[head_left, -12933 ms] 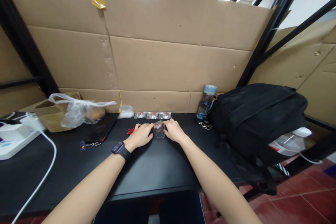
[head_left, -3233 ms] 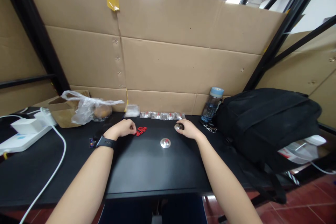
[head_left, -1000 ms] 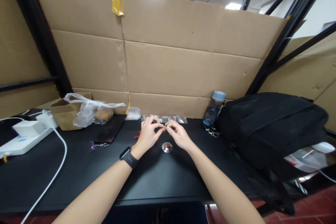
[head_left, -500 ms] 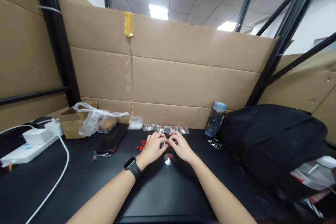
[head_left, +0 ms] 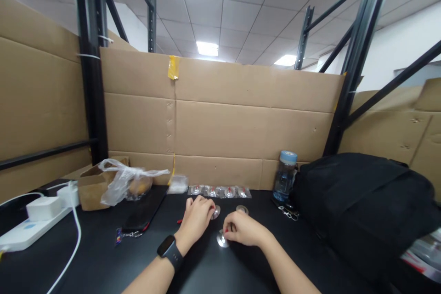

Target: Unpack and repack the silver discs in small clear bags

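My left hand [head_left: 197,220], with a black watch on its wrist, rests on the black table [head_left: 86,266] with fingers curled next to a small silver disc [head_left: 215,212]. My right hand [head_left: 244,233] is closed over a second silver disc [head_left: 221,240] and pinches a tiny red piece at its fingertips. A third silver disc [head_left: 241,210] lies just behind the right hand. A row of small clear packets with red-and-silver parts [head_left: 219,191] lines the foot of the cardboard wall. A red piece peeks out left of my left hand.
A blue-capped water bottle [head_left: 285,176] and a large black backpack [head_left: 361,206] fill the right. At the left are a phone [head_left: 144,209] with a keychain, a paper bag with a plastic bag [head_left: 119,181], and a white power strip [head_left: 31,225] with a cable.
The camera has tilted up, showing the ceiling. My hands have parted: the left now rests beside one disc, the right has dropped onto the nearer disc. Another disc now lies behind the right hand.
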Tool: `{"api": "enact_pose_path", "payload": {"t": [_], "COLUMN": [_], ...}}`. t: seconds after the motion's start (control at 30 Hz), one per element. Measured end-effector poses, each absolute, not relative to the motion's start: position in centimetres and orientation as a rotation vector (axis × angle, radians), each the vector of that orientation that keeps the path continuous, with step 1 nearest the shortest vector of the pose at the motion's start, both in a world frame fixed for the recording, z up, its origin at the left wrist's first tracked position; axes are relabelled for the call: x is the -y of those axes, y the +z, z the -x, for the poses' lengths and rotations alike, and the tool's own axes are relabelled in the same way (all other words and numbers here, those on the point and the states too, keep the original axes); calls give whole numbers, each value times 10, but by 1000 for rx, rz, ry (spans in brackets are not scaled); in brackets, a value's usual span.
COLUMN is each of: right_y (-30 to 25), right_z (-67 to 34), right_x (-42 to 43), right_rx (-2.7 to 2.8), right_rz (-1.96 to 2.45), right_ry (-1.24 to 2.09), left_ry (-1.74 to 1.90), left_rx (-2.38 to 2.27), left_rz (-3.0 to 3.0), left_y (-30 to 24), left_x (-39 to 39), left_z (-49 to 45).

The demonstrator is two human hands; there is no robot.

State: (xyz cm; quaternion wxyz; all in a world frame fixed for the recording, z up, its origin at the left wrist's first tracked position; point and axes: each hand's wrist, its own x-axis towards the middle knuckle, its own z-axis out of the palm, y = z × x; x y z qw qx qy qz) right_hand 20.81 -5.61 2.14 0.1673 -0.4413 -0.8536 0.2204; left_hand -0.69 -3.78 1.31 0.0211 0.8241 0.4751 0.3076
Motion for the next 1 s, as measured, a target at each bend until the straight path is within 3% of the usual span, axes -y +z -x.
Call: {"api": "enact_pose_path", "payload": {"t": [0.23,0.4,0.67,0.87,1.0], "right_y": [19,28,28,18,16], "right_z": [-205,-207,-202,-189,-187], "right_x": [57,49,41,45,48], "right_rx": [2424,2076,1665,1682,1575], "right_rz": [1270,1193,948,958,897], "right_ry": [432,330,698,699,1010], "left_ry": [907,929,1211,1282,1284], "left_rx": [-1361,-1338,-1274,-1129,-1072], "left_rz": [-2509,-2441,-2100,-2042,-2031], "left_y": [8,13,18,14,18], "left_x": [35,36,29,30,34], "left_z": [10,11,8,2,2]}}
